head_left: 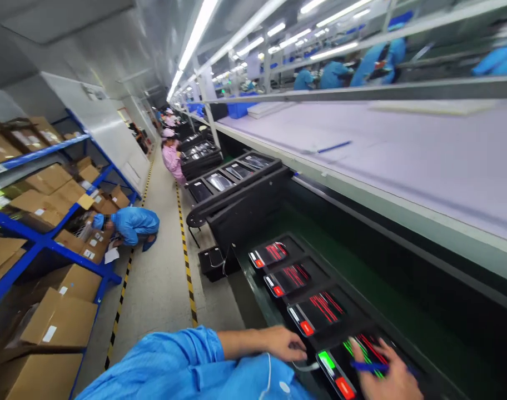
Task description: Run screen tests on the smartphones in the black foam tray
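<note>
My right hand (389, 372) is over the nearest flat touchscreen device (336, 373), fingers bent across its screen. A blue pen (364, 366) is held among those fingers. Green and red lines show on the dark display, with a green block and a red block along its edge. To the left, my left hand (284, 343) rests by the tray edge, its fingers loosely bent and apart, with nothing visible in them. A white cable (307, 367) runs from beneath it toward the device. Further devices with red lines, including one (318, 311), lie in the black tray (320, 270).
A dark green conveyor belt (274, 219) runs beside a pale workbench (403, 144). Ahead stands a black rack (237, 178) of packaged items. Leftward, a co-worker in blue (137, 225) bends at blue shelving (45, 244) with cardboard boxes; another person in pink (171, 155) is farther off.
</note>
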The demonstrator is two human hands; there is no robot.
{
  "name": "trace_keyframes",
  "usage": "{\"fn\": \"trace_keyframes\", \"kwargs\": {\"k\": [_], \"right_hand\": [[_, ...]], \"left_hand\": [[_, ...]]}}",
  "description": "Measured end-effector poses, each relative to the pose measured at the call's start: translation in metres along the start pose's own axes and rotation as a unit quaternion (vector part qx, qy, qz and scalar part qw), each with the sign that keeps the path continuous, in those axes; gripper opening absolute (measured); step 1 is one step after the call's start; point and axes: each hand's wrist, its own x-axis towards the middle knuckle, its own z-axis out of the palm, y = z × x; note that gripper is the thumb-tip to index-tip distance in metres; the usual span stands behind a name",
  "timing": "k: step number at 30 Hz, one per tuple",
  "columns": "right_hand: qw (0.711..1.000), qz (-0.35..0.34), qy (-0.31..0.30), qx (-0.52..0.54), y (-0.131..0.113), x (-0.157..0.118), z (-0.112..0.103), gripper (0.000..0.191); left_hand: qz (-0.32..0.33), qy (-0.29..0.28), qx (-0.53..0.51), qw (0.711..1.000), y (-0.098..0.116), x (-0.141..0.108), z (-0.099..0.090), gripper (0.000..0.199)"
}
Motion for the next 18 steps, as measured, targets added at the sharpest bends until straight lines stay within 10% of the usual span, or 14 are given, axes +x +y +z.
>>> {"fn": "trace_keyframes", "kwargs": {"k": [12, 18], "right_hand": [[0.999, -0.023, -0.042, 0.011, -0.026, -0.049, 0.001, 0.068], [0.997, -0.024, -0.067, 0.000, -0.025, -0.049, 0.003, 0.064]], "left_hand": [[-0.005, -0.033, 0.061, 0.998, 0.046, 0.000, 0.000, 0.035], [0.010, 0.039, 0.149, 0.988, 0.052, -0.005, 0.001, 0.032]]}}
